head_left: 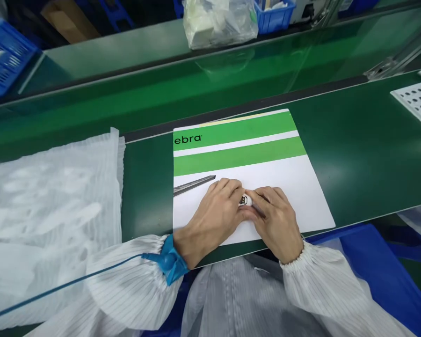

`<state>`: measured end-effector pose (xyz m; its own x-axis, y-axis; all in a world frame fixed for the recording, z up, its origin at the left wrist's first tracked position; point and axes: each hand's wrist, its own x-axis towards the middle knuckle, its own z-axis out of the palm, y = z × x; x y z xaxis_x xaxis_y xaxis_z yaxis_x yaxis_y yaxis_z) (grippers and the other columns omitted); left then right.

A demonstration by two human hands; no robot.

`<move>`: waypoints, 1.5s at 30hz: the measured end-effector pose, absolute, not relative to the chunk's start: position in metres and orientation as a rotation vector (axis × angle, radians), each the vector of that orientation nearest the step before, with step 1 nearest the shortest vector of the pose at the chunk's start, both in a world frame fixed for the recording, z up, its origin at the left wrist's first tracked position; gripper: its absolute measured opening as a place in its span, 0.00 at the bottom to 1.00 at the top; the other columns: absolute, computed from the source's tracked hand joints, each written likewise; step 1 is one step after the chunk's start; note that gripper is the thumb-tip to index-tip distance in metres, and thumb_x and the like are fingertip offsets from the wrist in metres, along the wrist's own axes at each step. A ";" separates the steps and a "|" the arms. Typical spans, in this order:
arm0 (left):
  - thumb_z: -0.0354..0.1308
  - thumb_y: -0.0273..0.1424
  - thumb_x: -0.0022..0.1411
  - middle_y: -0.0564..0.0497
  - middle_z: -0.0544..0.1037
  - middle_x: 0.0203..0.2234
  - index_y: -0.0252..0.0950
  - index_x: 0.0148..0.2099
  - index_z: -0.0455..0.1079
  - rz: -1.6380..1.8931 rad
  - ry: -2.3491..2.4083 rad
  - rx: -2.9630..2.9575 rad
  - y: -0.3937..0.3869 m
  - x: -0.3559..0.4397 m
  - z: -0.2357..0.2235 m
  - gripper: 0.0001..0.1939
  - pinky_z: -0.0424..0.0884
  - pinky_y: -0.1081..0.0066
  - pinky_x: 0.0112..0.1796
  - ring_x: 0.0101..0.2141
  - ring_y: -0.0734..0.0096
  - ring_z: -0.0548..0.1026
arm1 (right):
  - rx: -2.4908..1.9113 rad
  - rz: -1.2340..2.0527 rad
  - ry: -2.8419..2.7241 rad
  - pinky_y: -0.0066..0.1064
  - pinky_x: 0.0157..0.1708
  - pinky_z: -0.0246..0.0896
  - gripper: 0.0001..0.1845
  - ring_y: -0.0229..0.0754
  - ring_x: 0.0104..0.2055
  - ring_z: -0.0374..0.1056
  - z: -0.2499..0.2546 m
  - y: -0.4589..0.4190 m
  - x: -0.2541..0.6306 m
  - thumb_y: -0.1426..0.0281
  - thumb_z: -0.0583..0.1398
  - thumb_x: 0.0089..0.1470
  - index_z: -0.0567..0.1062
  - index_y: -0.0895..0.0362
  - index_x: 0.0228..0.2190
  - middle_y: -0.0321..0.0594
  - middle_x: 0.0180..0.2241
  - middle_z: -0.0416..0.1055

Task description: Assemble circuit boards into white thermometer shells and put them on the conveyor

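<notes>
As I watch remotely, the left hand (210, 217) and right hand (275, 222) pinch a small white part (248, 200) lying sideways between them.

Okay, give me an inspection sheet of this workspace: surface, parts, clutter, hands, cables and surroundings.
Surface: green bench mat, with a printed green-and-white sheet lying on it.
Job's things: small white part with a metal end, held over the sheet.
Clutter: white perforated tray at right; crinkled white striped cloth at left.
Hands: bare left hand and right hand, both closed around the part.
Cables: blue wrist strap on the left wrist; blue cord runs away leftward.
Surroundings: plastic bag of white items and blue crate beyond the bench.
</notes>
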<state>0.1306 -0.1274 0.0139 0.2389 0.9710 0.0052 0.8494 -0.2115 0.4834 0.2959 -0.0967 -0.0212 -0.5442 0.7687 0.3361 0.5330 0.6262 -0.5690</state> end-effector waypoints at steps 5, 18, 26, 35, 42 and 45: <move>0.60 0.33 0.63 0.42 0.72 0.45 0.31 0.50 0.68 0.495 1.770 2.131 -0.139 0.117 0.006 0.16 0.71 0.56 0.47 0.47 0.57 0.68 | -1.079 0.558 -2.212 0.37 0.43 0.66 0.16 0.43 0.41 0.64 -0.026 -0.099 0.300 0.68 0.65 0.56 0.77 0.62 0.45 0.44 0.38 0.72; 0.54 0.26 0.67 0.43 0.71 0.48 0.32 0.56 0.65 0.673 1.792 2.164 -0.166 0.121 -0.007 0.15 0.68 0.61 0.49 0.48 0.62 0.66 | -1.052 0.648 -2.124 0.33 0.44 0.68 0.12 0.41 0.44 0.67 -0.024 -0.107 0.308 0.72 0.63 0.58 0.77 0.61 0.45 0.44 0.41 0.72; 0.43 0.45 0.71 0.52 0.76 0.36 0.39 0.43 0.73 0.470 1.511 1.325 -0.137 0.110 0.040 0.21 0.69 0.71 0.35 0.36 0.69 0.72 | -1.202 1.330 -1.899 0.32 0.36 0.68 0.12 0.39 0.40 0.70 0.000 -0.086 0.313 0.62 0.58 0.62 0.79 0.51 0.43 0.37 0.39 0.75; 0.49 0.42 0.69 0.49 0.78 0.42 0.40 0.47 0.73 0.613 1.621 1.426 -0.139 0.120 0.030 0.16 0.72 0.64 0.43 0.42 0.63 0.75 | -1.143 1.141 -2.028 0.32 0.36 0.67 0.14 0.39 0.38 0.68 -0.003 -0.087 0.312 0.62 0.60 0.61 0.78 0.53 0.46 0.40 0.39 0.73; 0.48 0.40 0.70 0.46 0.76 0.46 0.35 0.49 0.71 0.688 1.846 1.877 -0.120 0.120 0.014 0.17 0.68 0.59 0.51 0.49 0.62 0.71 | -0.944 0.561 -2.317 0.37 0.39 0.65 0.12 0.43 0.39 0.62 -0.023 -0.094 0.302 0.70 0.58 0.63 0.76 0.60 0.46 0.44 0.36 0.70; 0.43 0.38 0.72 0.42 0.71 0.53 0.31 0.51 0.69 0.670 1.737 2.096 -0.096 0.127 0.002 0.19 0.65 0.58 0.55 0.54 0.60 0.66 | -0.946 0.486 -2.359 0.37 0.38 0.64 0.11 0.43 0.37 0.61 -0.024 -0.097 0.301 0.71 0.58 0.63 0.75 0.62 0.44 0.44 0.35 0.69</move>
